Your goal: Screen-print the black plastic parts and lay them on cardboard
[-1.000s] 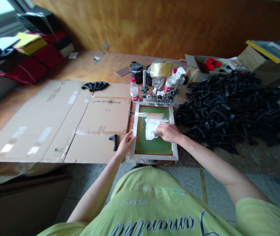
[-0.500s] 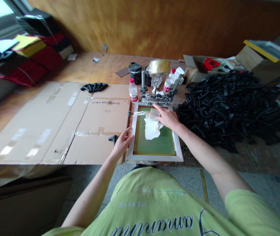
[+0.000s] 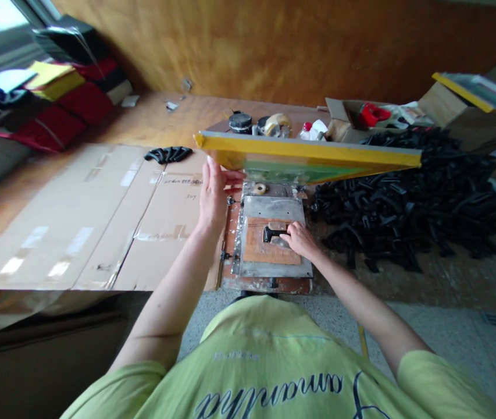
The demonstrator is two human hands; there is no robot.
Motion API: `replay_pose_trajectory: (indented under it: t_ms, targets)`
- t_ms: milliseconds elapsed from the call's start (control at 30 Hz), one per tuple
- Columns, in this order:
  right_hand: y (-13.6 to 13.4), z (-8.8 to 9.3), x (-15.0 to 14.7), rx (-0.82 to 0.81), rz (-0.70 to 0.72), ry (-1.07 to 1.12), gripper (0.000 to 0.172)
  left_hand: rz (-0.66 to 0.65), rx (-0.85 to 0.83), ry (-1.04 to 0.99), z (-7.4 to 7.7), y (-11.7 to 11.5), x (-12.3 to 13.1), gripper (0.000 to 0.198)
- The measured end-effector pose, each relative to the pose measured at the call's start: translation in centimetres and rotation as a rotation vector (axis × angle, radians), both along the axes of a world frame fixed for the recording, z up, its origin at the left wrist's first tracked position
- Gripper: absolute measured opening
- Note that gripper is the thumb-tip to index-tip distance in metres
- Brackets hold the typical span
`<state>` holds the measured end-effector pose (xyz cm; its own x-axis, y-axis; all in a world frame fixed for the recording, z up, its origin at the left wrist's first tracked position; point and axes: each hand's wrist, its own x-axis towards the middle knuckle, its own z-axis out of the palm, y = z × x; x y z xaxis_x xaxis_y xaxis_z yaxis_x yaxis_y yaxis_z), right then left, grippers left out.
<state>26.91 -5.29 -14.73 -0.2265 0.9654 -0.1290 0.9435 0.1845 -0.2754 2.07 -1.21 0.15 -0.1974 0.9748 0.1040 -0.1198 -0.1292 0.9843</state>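
Observation:
A yellow-edged screen-printing frame (image 3: 309,151) is tilted up at the back of the metal base plate (image 3: 274,205). My left hand (image 3: 214,195) is by its left underside with fingers stretched and apart; whether they touch the edge I cannot tell. On the plate lies a brown board (image 3: 256,250). Over it, my right hand (image 3: 300,238) pinches the right end of a black plastic handle (image 3: 269,234), whose wider head points left. A small tape roll (image 3: 260,188) sits at the plate's back.
Right of the plate spreads a large pile of black handles (image 3: 374,215). Flattened cardboard (image 3: 99,221) covers the left side, with several black handles (image 3: 168,154) in a row. Ink tubs (image 3: 239,121) and an open carton (image 3: 339,116) stand behind.
The screen frame has swung up from flat, uncovering the plate and board. My left hand has moved up and away from me. My right hand has come nearer and now grips a black handle.

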Motion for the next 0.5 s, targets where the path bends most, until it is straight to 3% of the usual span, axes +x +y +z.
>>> replay_pose_trajectory:
  t_ms: [67, 100, 133, 167, 233, 300, 367, 433, 500]
  targets:
    - [-0.9, 0.5, -1.6, -0.046, -0.103, 0.003, 0.018, -0.029, -0.145, -0.024, -2.3, -2.7, 1.1, 0.064]
    - [-1.3, 0.9, -2.4, -0.063, -0.167, 0.033, 0.018, -0.09, -0.267, -0.034, -3.8, -4.5, 1.8, 0.064]
    - [-1.9, 1.3, -3.2, -0.062, -0.215, 0.076, 0.017, -0.233, -0.443, -0.033, -5.3, -6.5, 2.5, 0.065]
    - [-2.6, 1.6, -4.1, -0.04, -0.234, 0.125, 0.017, -0.371, -0.624, -0.053, -6.9, -8.4, 3.2, 0.066]
    - [-4.2, 2.0, -5.9, 0.035, -0.141, 0.233, 0.013, -0.442, -0.782, -0.184, -9.6, -11.5, 4.4, 0.061]
    - [-5.4, 1.9, -6.7, 0.076, 0.092, 0.325, 0.012, -0.365, -0.83, -0.327, -11.6, -13.0, 4.5, 0.052]
    - [-5.5, 1.4, -5.3, 0.091, 0.257, 0.352, 0.014, -0.239, -0.842, -0.333, -13.1, -12.8, 2.8, 0.047]
    - [-4.4, 0.5, -1.2, 0.105, 0.222, 0.279, 0.023, -0.103, -0.82, -0.134, -14.5, -11.7, -0.9, 0.047]
    - [-2.6, -0.8, 4.5, 0.102, 0.088, 0.107, 0.037, -0.016, -0.754, 0.224, -16.0, -10.8, -5.8, 0.052]
